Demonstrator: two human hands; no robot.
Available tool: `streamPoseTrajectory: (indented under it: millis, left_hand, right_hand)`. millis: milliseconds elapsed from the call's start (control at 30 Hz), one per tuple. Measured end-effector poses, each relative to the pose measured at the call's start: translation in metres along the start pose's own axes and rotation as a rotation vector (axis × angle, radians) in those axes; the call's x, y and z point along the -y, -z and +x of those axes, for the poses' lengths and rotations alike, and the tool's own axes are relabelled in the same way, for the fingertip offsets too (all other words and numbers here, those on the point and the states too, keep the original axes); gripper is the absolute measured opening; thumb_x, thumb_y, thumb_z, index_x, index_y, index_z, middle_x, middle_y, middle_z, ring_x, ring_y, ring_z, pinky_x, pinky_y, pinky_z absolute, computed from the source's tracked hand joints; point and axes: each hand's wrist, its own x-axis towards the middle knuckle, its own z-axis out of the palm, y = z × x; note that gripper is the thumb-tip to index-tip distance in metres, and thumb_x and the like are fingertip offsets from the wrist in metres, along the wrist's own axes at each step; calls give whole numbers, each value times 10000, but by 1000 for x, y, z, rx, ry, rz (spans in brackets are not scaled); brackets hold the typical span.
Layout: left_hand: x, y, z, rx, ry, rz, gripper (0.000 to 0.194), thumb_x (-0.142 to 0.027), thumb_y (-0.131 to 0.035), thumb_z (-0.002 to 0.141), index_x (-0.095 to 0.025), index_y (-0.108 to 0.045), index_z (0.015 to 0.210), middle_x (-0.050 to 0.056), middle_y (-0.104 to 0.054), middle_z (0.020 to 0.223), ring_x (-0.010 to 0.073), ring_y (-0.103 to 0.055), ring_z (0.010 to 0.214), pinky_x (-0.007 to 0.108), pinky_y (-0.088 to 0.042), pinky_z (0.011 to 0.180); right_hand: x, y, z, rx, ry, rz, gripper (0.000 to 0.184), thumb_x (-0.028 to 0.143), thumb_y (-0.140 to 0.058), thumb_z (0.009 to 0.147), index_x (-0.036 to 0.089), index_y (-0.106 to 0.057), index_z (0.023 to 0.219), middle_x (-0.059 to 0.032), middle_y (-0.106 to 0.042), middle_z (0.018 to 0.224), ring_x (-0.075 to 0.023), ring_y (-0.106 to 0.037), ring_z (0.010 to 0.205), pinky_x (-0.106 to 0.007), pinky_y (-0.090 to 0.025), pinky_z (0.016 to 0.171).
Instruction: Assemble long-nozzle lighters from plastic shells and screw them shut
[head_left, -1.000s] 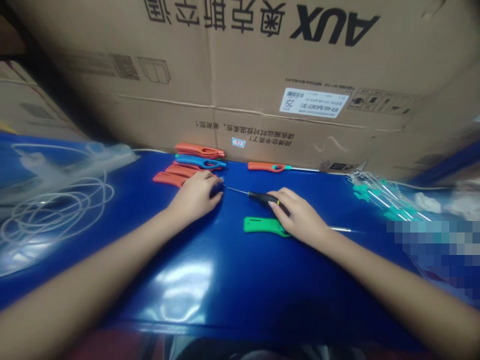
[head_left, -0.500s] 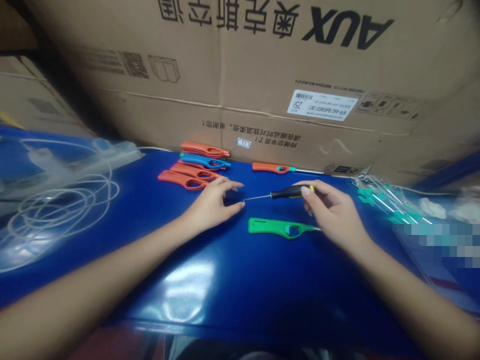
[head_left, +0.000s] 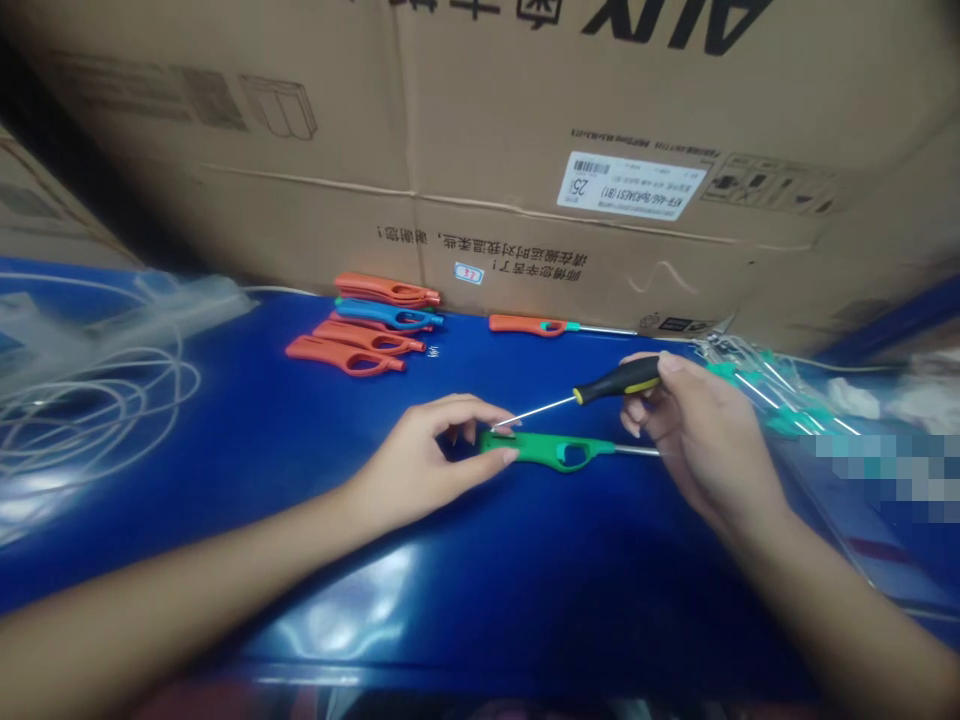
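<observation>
A black and yellow screwdriver [head_left: 616,380] is gripped by its handle in my right hand [head_left: 709,430]. Its thin shaft slants down left, the tip at the slot near the butt end of a green lighter [head_left: 536,450]. This long-nosed lighter lies on the blue table with its metal tube pointing right, partly behind my right hand. My left hand [head_left: 420,455] has thumb and fingers around the lighter's butt end, on either side of the screwdriver tip. Whether a screw sits on the tip is too small to tell.
Orange lighter casings [head_left: 345,355] and a blue casing [head_left: 386,315] lie at back left, beside small screws [head_left: 433,351]. An orange lighter [head_left: 525,325] rests against the cardboard box [head_left: 337,220]. Metal tubes with teal parts [head_left: 795,420] are at right, a white cable [head_left: 97,400] at left.
My left hand has come from the screws by the casings to the green lighter's butt end. The screwdriver tip has moved from the screws to the lighter, its handle tilting up.
</observation>
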Motion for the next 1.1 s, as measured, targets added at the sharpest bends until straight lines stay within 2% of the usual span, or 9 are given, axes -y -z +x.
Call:
streamPoseTrajectory:
  millis: [167,333,633,867,1100]
  left_hand:
    - [1,-2,0,-37,-45,-9,133,-243,-770,846,-176,-776,960,23,-751,902,114,-574,734,243,-456,684]
    - [1,-2,0,-62,-28,-18,81,-254,-741,885,-193,-793,895,13,-755,842,113,-609,724,235,-469,668]
    - [0,-2,0,-39,-90,-12,74,-231,-743,888,-193,-807,896,26,-766,886,125,-671,789,232,-524,729]
    - [4,-3,-1,-21,-107,17,81,-230,-748,883,-193,-812,916,39,-764,889,141,-679,809,250,-536,741]
    - [9,-4,-3,60,-138,161,104,-235,-723,901,-194,-813,933,24,-692,794,126,-617,721,251,-471,663]
  right_hand:
    - [1,2,1,-4,-3,44,212,403,-694,897,206,-772,885,-14,-582,746,-105,-527,588,-236,-466,505]
    - [1,2,1,-1,14,33,214,379,-664,923,195,-766,884,-16,-602,740,-103,-544,581,-234,-474,528]
    - [3,4,4,-18,15,22,202,289,-615,930,181,-763,844,-14,-598,698,-102,-534,558,-228,-453,513]
    - [3,5,6,-14,28,-47,208,245,-582,917,185,-757,824,-6,-588,670,-106,-527,550,-231,-431,506]
    - [3,11,2,43,134,-229,194,331,-609,960,230,-771,921,3,-616,725,-104,-543,591,-243,-461,570]
